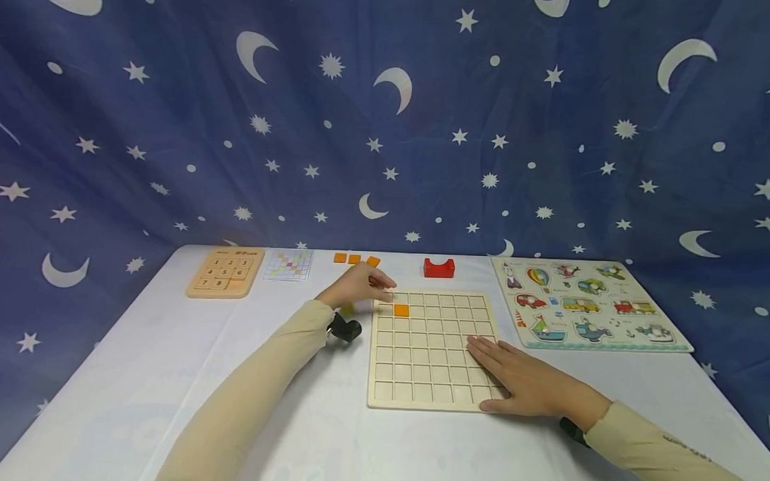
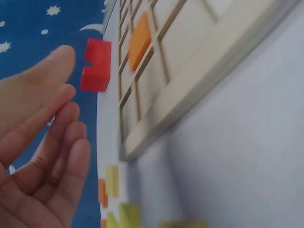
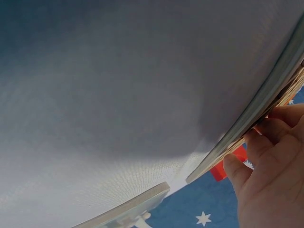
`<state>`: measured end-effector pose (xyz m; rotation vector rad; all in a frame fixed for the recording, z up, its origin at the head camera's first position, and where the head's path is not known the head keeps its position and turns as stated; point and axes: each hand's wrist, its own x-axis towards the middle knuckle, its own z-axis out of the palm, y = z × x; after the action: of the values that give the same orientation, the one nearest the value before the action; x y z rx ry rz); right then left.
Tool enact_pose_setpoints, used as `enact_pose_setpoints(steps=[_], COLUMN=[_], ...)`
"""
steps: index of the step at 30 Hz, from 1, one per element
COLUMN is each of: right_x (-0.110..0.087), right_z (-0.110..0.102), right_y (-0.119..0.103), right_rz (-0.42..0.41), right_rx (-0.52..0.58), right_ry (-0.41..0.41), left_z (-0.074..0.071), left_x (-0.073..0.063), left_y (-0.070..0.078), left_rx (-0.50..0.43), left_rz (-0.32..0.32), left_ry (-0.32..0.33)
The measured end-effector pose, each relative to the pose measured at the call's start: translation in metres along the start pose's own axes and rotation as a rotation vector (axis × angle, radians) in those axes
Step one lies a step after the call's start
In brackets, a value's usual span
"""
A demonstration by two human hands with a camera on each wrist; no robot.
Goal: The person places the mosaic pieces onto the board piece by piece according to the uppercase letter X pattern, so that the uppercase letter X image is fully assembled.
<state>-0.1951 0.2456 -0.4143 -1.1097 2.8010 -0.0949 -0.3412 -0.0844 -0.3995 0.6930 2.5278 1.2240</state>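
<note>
A pale wooden grid board lies on the white table with one orange square tile in a cell near its upper left corner. Above that same corner hovers my left hand, its fingers loosely bent and nothing visible between them. In the left wrist view the thumb and fingertips of the left hand stand apart, away from the orange tile. My right hand rests on the board's right side, fingers extended. The right wrist view shows the right hand at the board's edge.
Loose orange tiles and yellow tiles lie left of and behind the board, partly hidden by my left hand. A red notched block stands behind it. A number puzzle, patterned cards and a picture puzzle flank it.
</note>
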Motion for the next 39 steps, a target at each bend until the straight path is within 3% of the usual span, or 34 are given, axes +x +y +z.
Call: enact_pose_setpoints(steps=[8,18,29,39], right_x=[-0.001,-0.002,-0.001,-0.001], right_z=[-0.001,0.001,0.002,0.0], right_y=[-0.002,0.002,0.002,0.002], right_rz=[0.016,0.02,0.022,0.0], right_rx=[0.015,0.016,0.03,0.03], right_ry=[-0.008,-0.003,-0.004,-0.004], left_z=[-0.03,-0.062,-0.073,-0.073], left_x=[0.002,0.008,0.018,0.024], left_y=[-0.005,-0.016,-0.037,-0.057], left_rx=[-0.076,-0.021,0.013,0.013], left_rz=[-0.035,-0.072,-0.225,-0.286], left_ry=[0.069,0.164,0.221,0.26])
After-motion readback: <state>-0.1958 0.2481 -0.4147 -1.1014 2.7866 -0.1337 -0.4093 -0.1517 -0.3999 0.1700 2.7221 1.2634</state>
